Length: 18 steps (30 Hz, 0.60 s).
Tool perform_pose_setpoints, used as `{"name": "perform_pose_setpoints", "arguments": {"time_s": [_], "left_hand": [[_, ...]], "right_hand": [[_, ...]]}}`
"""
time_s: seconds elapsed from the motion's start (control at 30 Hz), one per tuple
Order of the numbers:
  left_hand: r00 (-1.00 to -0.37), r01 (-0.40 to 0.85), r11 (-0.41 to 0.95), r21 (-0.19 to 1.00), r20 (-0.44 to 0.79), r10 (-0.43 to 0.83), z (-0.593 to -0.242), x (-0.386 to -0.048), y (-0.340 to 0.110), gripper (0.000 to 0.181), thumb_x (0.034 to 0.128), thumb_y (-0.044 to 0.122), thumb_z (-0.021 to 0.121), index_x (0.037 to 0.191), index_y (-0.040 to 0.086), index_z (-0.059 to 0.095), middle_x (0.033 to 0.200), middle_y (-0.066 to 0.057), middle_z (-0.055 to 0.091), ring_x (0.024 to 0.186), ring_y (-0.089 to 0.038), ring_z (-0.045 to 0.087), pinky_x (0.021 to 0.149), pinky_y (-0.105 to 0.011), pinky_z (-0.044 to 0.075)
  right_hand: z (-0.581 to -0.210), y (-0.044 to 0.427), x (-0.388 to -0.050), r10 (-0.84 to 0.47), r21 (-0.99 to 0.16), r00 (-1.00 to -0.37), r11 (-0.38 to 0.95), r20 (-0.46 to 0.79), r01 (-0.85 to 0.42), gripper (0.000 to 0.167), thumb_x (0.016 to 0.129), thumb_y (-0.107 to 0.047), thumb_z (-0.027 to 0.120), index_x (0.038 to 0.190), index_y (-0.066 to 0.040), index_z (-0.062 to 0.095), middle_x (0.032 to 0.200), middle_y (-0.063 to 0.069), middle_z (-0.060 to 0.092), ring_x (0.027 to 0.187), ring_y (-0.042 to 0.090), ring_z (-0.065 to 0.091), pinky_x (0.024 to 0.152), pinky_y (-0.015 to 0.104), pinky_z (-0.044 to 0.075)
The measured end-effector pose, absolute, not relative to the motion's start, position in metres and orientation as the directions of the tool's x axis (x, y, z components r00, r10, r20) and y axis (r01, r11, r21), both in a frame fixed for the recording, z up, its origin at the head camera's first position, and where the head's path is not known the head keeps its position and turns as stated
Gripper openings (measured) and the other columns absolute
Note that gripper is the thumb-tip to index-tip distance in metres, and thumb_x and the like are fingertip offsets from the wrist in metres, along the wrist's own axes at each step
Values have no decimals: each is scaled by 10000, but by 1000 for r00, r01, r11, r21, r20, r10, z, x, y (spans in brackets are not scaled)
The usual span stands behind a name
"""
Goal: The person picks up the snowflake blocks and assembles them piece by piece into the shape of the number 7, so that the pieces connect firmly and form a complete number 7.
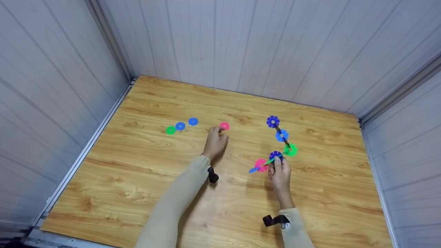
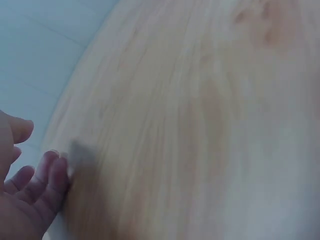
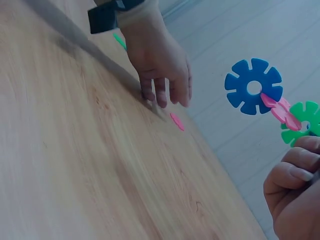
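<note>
My right hand (image 1: 280, 177) pinches a chain of slotted plastic snowflake discs, its thumb by a dark blue disc (image 1: 275, 154). From there the chain runs left through a pink disc (image 1: 260, 165) to a blue disc (image 3: 253, 87), and away to a green disc (image 1: 291, 150), a lighter blue disc (image 1: 282, 135) and a dark blue end disc (image 1: 273, 121). A loose pink disc (image 1: 224, 126) lies on the table, right beside the fingertips of my left hand (image 1: 215, 143). Those fingers are loosely bent with nothing visible between them; the left wrist view shows no disc.
Farther left on the wooden table (image 1: 131, 179) lie a green disc (image 1: 170, 130) and two blue discs (image 1: 180, 126), close together in a slanting row. Pale panel walls (image 1: 227, 44) stand along the back and both sides. Each wrist wears a black camera (image 1: 213, 175).
</note>
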<state>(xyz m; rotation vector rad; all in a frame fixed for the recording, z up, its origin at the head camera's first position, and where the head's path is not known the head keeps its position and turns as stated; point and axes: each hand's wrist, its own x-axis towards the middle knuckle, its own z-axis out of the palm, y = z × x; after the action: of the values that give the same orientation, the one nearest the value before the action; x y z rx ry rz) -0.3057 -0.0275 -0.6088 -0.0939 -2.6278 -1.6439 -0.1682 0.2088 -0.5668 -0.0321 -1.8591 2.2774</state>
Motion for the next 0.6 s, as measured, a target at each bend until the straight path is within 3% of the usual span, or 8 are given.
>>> {"name": "perform_pose_setpoints", "arguments": {"time_s": [0.2, 0.33, 0.5, 0.6], "left_hand": [[-1000, 14, 675, 737, 6, 14, -614, -329, -25, 462, 981, 146, 577, 1425, 64, 481, 1237, -188, 554, 1014, -349, 611, 859, -457, 513], [-1000, -15, 802, 597, -24, -2, -611, -338, -19, 436, 1021, 246, 539, 1442, 136, 507, 1209, -200, 577, 941, -371, 634, 782, -496, 538], [-998, -38, 855, 517, -63, -7, -609, -344, -17, 406, 1035, 296, 525, 1412, 150, 558, 1206, -200, 576, 950, -375, 636, 792, -500, 548], [-998, -59, 828, 557, -52, -36, -606, -349, -19, 402, 999, 298, 607, 1368, 138, 599, 1184, -169, 592, 984, -344, 628, 830, -478, 532]], "right_hand": [[-569, 212, -164, 157, -975, -982, -173, 109, -136, 290, 1092, -169, 350, 876, 20, 394, 597, 14, 396, 454, 70, 338, 420, 198, 271], [-573, 214, -163, 163, -975, -979, -163, 123, -150, 285, 1090, -175, 366, 874, 7, 403, 597, 3, 401, 455, 70, 333, 417, 190, 270], [-576, 216, -164, 156, -975, -979, -163, 128, -153, 295, 1090, -164, 365, 865, 25, 392, 585, -4, 400, 444, 59, 327, 401, 176, 265], [-574, 217, -168, 151, -972, -979, -171, 138, -164, 296, 1090, -166, 364, 865, 24, 389, 585, -5, 399, 447, 54, 326, 400, 177, 262]]}}
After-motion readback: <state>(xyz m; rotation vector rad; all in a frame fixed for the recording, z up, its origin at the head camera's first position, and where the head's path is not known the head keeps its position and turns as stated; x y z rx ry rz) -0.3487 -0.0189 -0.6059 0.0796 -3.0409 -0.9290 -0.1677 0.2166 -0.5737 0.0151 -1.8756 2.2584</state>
